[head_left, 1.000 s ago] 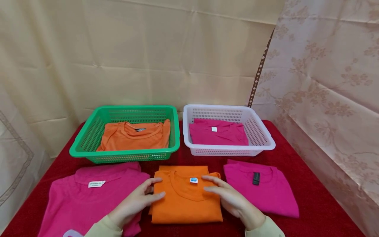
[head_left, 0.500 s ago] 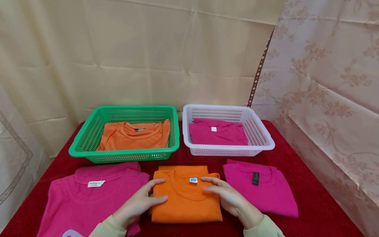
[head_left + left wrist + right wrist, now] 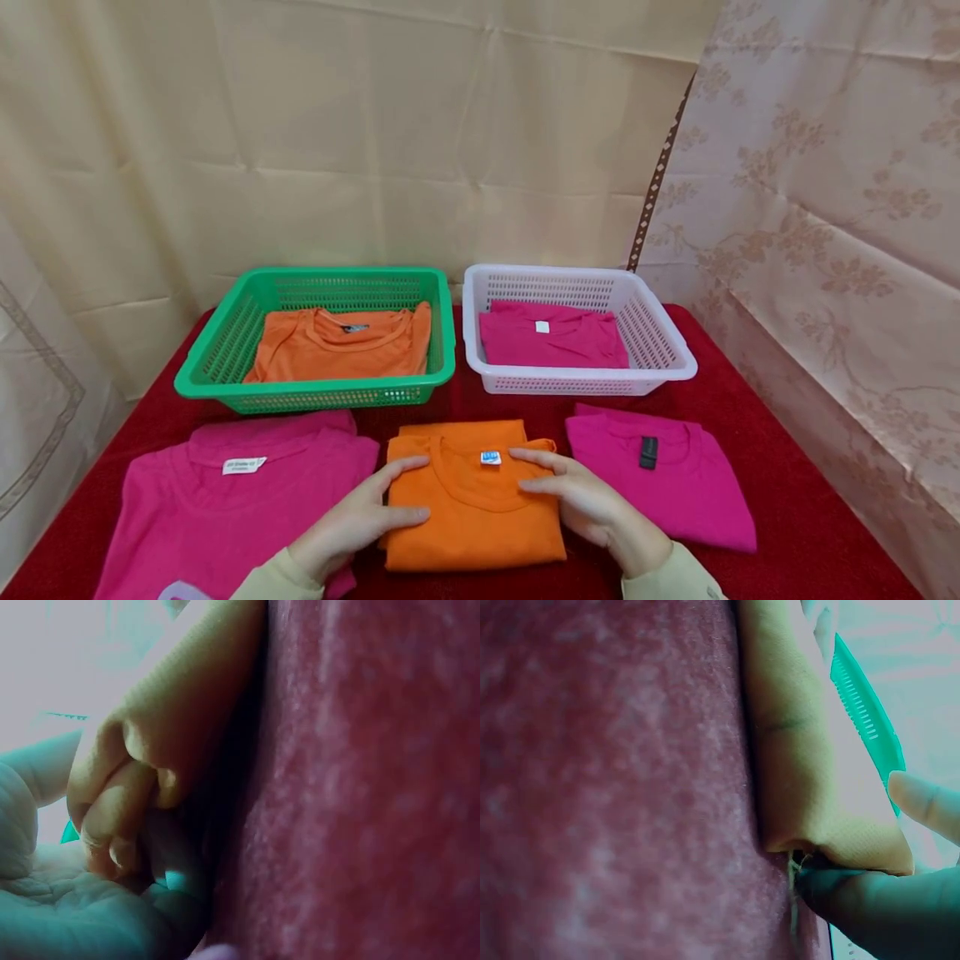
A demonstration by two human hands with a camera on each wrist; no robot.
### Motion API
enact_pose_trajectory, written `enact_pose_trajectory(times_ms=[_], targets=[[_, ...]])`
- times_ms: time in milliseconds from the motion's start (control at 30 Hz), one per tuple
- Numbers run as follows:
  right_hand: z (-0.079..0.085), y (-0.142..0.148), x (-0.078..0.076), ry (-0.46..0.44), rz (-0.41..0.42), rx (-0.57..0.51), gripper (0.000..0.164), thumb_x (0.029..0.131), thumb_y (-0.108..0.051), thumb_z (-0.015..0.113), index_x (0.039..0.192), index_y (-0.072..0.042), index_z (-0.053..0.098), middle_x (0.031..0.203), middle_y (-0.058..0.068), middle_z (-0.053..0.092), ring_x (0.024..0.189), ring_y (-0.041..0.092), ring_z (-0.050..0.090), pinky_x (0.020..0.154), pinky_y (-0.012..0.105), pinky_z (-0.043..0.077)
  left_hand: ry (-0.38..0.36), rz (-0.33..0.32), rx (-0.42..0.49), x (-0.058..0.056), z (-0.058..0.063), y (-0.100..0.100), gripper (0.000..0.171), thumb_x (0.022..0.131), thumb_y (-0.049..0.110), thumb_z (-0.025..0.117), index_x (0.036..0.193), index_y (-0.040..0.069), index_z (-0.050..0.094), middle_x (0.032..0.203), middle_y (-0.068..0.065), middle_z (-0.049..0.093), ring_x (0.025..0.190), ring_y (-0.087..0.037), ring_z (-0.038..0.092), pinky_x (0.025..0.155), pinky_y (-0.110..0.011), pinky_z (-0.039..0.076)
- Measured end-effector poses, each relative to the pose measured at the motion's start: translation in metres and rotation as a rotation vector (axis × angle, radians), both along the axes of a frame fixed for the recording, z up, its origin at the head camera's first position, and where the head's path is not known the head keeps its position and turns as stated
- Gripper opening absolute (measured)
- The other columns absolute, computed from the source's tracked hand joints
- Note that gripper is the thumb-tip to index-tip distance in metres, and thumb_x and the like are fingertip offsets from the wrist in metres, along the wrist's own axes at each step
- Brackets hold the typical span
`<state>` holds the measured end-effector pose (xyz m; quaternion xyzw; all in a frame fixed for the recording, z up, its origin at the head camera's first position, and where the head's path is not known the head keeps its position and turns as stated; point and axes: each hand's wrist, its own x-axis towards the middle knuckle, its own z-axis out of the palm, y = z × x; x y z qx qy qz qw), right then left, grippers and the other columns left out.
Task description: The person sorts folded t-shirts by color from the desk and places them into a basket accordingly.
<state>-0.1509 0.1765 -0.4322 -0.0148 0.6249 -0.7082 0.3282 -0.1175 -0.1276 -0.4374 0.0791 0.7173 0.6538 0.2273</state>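
Both sides of one folded orange shirt (image 3: 480, 529) are held in the head view. The left hand (image 3: 356, 521) grips its left edge and the right hand (image 3: 596, 512) its right, each with a thumb and forefinger laid on the top layers; the remaining fingers are mostly hidden. The shirt is at the near middle of the tabletop (image 3: 817, 525), between a larger pink shirt (image 3: 232, 517) and a smaller pink shirt (image 3: 682, 496), with a green basket (image 3: 322, 387) and a white basket (image 3: 581, 375) beyond. Good handling, I would judge, means pinching every layer with even pressure from both sides and keeping the bundle level, so no inner fold slips out.

The left wrist view adds what the head view hides: fingers (image 3: 172, 859) tucked beneath the bunched folds, whose ends sit close over the palm. Shadow separates cloth from tabletop; whether the underside is clear of it, I cannot tell.

The right wrist view shows one finger (image 3: 847, 892) under the corner and another, probably the thumb, above it. Loose threads (image 3: 792, 889) hang there, unseen from the head; best not to tug them.
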Motion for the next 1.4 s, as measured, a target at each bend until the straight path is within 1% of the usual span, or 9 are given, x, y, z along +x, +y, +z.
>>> enact_pose_trajectory(times_ms=[167,400,500,700,833,933,1100,1267,1400], targets=[[0.007,0.001,0.0,-0.033,0.049,-0.057,0.061,0.095,-0.009,0.061,0.151,-0.006,0.038,0.139,0.013,0.054,0.117,0.02,0.061,0.099,0.041,0.051,0.038,0.003,-0.025,0.003,0.003,0.002,0.074,0.088,0.016,0.074,0.15,0.004,0.036,0.141,-0.022,0.05,0.112,-0.017,0.058,0.09,-0.026,0.049],[0.017,0.002,0.0,-0.042,0.125,-0.09,0.071,0.093,-0.002,0.061,0.156,-0.009,0.03,0.145,0.014,0.05,0.118,0.024,0.062,0.099,0.049,0.052,0.127,0.064,-0.101,0.009,0.012,0.003,0.069,0.086,0.016,0.075,0.147,0.006,0.044,0.142,-0.022,0.05,0.117,-0.024,0.056,0.091,-0.025,0.048],[0.02,0.003,0.0,-0.025,0.134,-0.082,0.074,0.09,0.002,0.063,0.156,-0.008,0.03,0.143,0.015,0.051,0.117,0.024,0.063,0.097,0.049,0.053,0.13,0.073,-0.071,0.009,0.017,0.002,0.067,0.087,0.015,0.074,0.146,0.005,0.046,0.14,-0.023,0.053,0.116,-0.024,0.059,0.088,-0.024,0.05],[0.032,0.004,-0.002,0.025,0.165,-0.07,0.082,0.083,0.01,0.066,0.155,-0.004,0.029,0.137,0.013,0.056,0.112,0.022,0.065,0.093,0.046,0.055,0.145,0.057,0.026,0.013,0.028,-0.002,0.066,0.09,0.014,0.072,0.147,-0.002,0.042,0.129,-0.026,0.06,0.101,-0.014,0.067,0.081,-0.026,0.056],[0.044,0.004,-0.003,0.052,0.193,-0.055,0.085,0.081,0.012,0.068,0.155,-0.005,0.03,0.136,0.013,0.057,0.112,0.022,0.065,0.091,0.045,0.056,0.179,0.056,0.023,0.015,0.039,-0.004,0.066,0.091,0.015,0.071,0.147,-0.001,0.041,0.13,-0.027,0.059,0.099,-0.011,0.068,0.08,-0.027,0.057],[0.053,0.003,-0.005,0.082,0.222,-0.04,0.084,0.081,0.011,0.069,0.155,-0.006,0.031,0.137,0.014,0.055,0.113,0.022,0.064,0.092,0.044,0.056,0.208,0.077,-0.006,0.016,0.049,-0.005,0.065,0.09,0.016,0.073,0.146,0.0,0.044,0.135,-0.026,0.056,0.1,-0.011,0.067,0.08,-0.025,0.056],[0.067,-0.002,-0.009,0.121,0.239,-0.008,0.08,0.084,0.007,0.069,0.154,-0.007,0.033,0.134,0.014,0.057,0.113,0.021,0.064,0.091,0.043,0.056,0.26,0.177,-0.099,0.018,0.066,-0.007,0.061,0.087,0.017,0.076,0.141,0.003,0.053,0.141,-0.022,0.052,0.104,-0.013,0.066,0.08,-0.023,0.056],[0.079,-0.011,-0.014,0.156,0.229,0.025,0.077,0.084,0.005,0.07,0.153,-0.008,0.037,0.138,0.016,0.054,0.114,0.021,0.063,0.092,0.044,0.056,0.251,0.251,-0.145,0.017,0.083,-0.013,0.06,0.087,0.017,0.076,0.141,0.006,0.054,0.143,-0.019,0.05,0.107,-0.019,0.066,0.078,-0.023,0.057],[0.088,-0.019,-0.02,0.176,0.214,0.028,0.076,0.085,0.005,0.069,0.153,-0.01,0.037,0.144,0.018,0.049,0.115,0.02,0.064,0.092,0.045,0.056,0.252,0.251,-0.185,0.016,0.093,-0.021,0.063,0.088,0.021,0.076,0.145,0.01,0.05,0.145,-0.016,0.048,0.114,-0.024,0.061,0.078,-0.024,0.057]])
